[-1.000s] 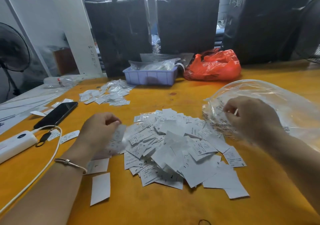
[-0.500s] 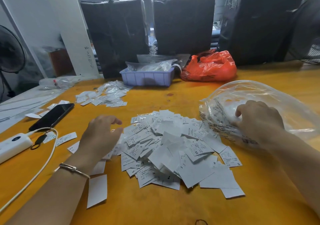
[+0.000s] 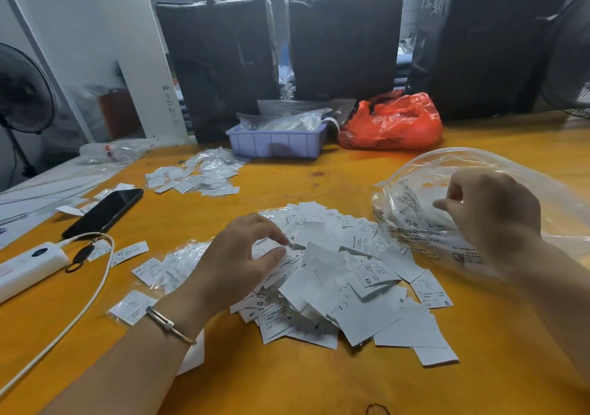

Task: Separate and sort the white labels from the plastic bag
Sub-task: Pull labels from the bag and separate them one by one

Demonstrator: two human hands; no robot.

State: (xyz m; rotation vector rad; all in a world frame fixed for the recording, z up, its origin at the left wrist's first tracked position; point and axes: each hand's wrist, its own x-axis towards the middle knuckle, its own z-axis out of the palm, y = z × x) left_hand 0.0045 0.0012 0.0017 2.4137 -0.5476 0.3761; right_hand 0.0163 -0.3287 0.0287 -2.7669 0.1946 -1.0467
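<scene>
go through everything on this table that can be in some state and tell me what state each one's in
left hand: fingers curled, pinching a label on the pile.
right hand: fingers curled at the clear plastic bag, blurred.
clear plastic bag: lying on its side, puffed, mouth toward the pile.
pile of white labels: loose, overlapping, unsorted.
smaller label heap: set apart farther back.
phone: screen dark, lying flat.
power bank: cable plugged in.
red bag: crumpled.
blue tray: holding plastic packets.
</scene>
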